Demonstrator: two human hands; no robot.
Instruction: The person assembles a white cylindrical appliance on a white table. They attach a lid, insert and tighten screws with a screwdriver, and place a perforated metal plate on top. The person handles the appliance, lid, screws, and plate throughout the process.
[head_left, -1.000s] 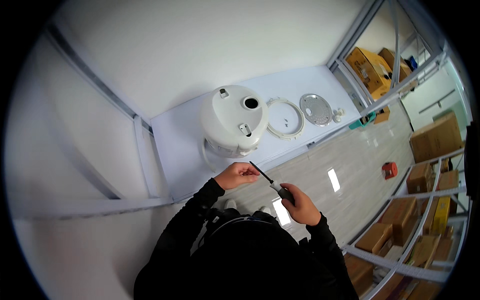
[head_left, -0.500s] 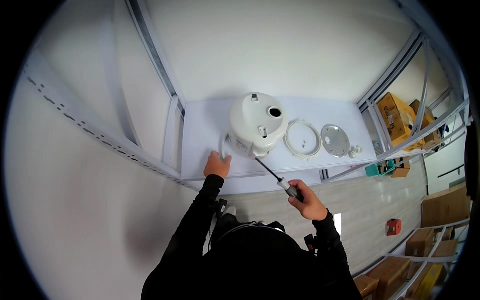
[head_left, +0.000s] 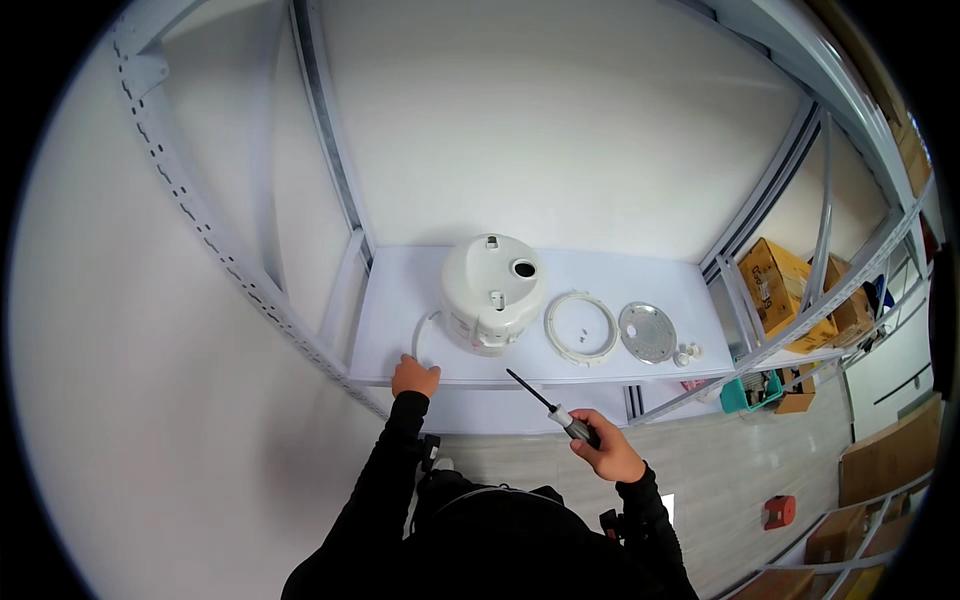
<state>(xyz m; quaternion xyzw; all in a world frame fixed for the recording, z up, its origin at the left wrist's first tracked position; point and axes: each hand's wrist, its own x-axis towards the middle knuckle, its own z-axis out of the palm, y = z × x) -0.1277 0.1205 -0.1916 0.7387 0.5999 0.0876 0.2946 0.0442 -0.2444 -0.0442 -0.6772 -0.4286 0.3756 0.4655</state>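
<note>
Screwdriver: a thin dark shaft with a black-and-grey handle, held in the air just off the front edge of the shelf; its tip points toward 10 o'clock, at the base of the white appliance, but stops short of it.
Right hand: closed in a fist around the screwdriver's handle, at about 5 o'clock from the appliance, over the grey floor rather than over the shelf.
Left hand: resting on the front edge of the shelf at 7 o'clock from the appliance, fingers curled over the edge; whether it grips the white cord beside it I cannot tell.
White cord: a thin loop curving from the appliance's lower left side down to the left hand.
White appliance: a round, domed cooker body standing on the shelf, with a dark round hole on its upper surface at 1 o'clock.
White ring: lying flat just beside the appliance, at 3 o'clock.
Metal disc: flat, grey, just right of the ring, with small white parts at its 4 o'clock.
Shelf: white board in a grey metal rack against a white wall.
Cardboard boxes: on the neighbouring rack, well off at 3 o'clock.
</note>
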